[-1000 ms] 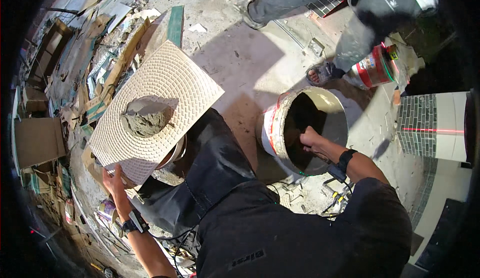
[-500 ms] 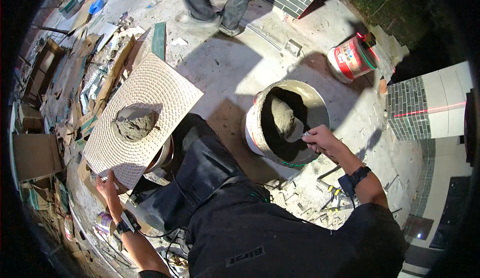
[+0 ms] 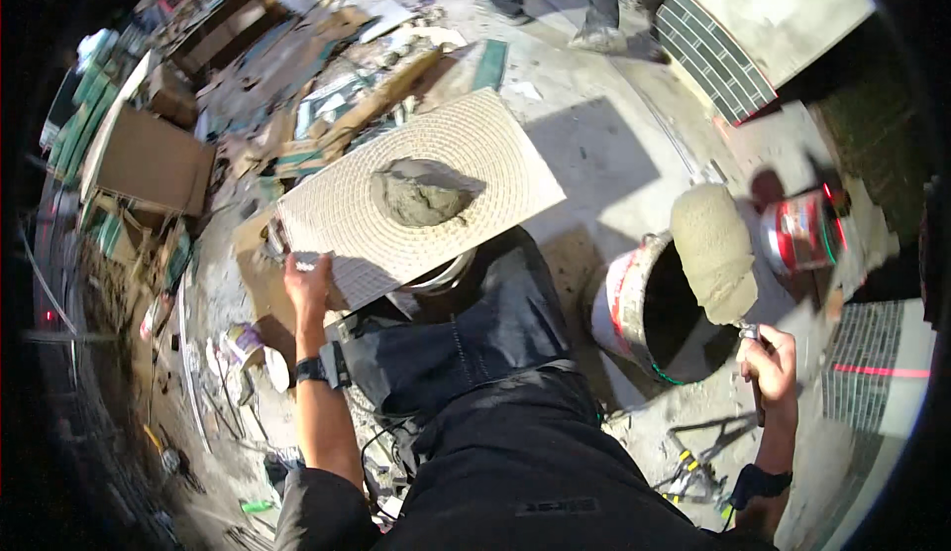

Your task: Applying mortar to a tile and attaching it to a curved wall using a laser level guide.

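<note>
My right hand point(image 3: 771, 363) is closed around the handle of a trowel point(image 3: 747, 330). A thick lump of wet grey mortar point(image 3: 713, 254) covers its blade, over the right side of a white mortar bucket point(image 3: 619, 298). Dark shadow fills the bucket's inside. A large cream tile point(image 3: 505, 145), its upper face patterned with raised concentric ribs, lies above a round pail point(image 3: 443, 278) near my knees. On the tile's middle sits a mound of mortar point(image 3: 421, 194). At the tile's near left corner, my left hand point(image 3: 308, 288) grips the edge; its fingertips are partly hidden.
Broken boards and cardboard point(image 3: 149, 169) litter the left side. Another person's legs point(image 3: 594, 1) stand at the far side, near a brick-patterned block point(image 3: 713, 55). A red and white bucket point(image 3: 797, 234) stands at right. Yellow and black tools point(image 3: 693, 477) lie near my right forearm.
My right hand has lifted the trowel out of the bucket with mortar on it. My left hand stays at the tile's corner. The whole view has swung, shifting the scene.
</note>
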{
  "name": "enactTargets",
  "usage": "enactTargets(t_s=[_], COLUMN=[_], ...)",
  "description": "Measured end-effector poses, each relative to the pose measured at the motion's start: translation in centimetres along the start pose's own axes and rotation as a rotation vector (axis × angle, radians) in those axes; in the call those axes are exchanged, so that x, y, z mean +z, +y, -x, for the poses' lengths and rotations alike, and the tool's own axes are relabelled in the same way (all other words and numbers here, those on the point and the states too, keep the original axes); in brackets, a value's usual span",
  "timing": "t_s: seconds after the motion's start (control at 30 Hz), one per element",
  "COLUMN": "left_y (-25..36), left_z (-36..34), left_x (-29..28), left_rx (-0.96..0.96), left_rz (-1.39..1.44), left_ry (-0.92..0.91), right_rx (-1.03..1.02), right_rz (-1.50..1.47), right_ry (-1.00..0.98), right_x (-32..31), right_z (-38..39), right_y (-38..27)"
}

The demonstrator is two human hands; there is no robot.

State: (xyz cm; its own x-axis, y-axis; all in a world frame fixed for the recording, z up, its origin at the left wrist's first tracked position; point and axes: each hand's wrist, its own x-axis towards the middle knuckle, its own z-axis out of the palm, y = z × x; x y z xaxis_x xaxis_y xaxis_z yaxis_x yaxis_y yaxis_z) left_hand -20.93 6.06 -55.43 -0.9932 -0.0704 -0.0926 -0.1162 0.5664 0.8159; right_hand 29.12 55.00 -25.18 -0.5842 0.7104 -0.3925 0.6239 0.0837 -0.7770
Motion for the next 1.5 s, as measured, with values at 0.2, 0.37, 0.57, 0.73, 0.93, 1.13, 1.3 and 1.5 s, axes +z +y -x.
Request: enactTargets(t_s=[0.2, 0.37, 0.57, 0.73, 0.93, 1.13, 1.3, 1.5], left_y=[-1.2, -0.8, 1.0, 2.0, -0.7, -4.3, -5.6, -4.8], left_z=[-0.3, -0.6, 0.5, 1.4, 2.4, 2.4, 2.6, 2.9], left_x=[0.5, 0.2, -0.6, -0.6, -2.3, -5.4, -5.1, -4.8], left_rx=[0.036, 0.043, -0.011, 0.022, -0.048, -0.114, -0.035, -0.187], left_rz=[0.022, -0.132, 0.145, 0.141, -0.263, -0.115, -0.043, 0.050], left_ry=[0.057, 0.038, -0.106, -0.060, -0.030, -0.164, -0.090, -0.086], right_rx=[-0.711, -0.630, -0.853, -0.587, 0.051, 0.068, 0.010, 0.148], right_rz=[0.011, 0.515, 0.177, 0.354, 0.814, 1.172, 1.503, 1.199], right_ry=[0.067, -0.137, 0.016, 0.144, 0.196, -0.011, -0.031, -0.231], right_x=[16.1, 30.1, 19.1, 5.1, -6.4, -7.5, 0.3, 5.1], right_z=[-6.5, -12.8, -11.7, -7.3, -1.5, -4.9, -16.2, -21.1], right_y=[-3.5, -8.5, -9.8, -7.5, -3.3, 6.1, 13.5, 16.6])
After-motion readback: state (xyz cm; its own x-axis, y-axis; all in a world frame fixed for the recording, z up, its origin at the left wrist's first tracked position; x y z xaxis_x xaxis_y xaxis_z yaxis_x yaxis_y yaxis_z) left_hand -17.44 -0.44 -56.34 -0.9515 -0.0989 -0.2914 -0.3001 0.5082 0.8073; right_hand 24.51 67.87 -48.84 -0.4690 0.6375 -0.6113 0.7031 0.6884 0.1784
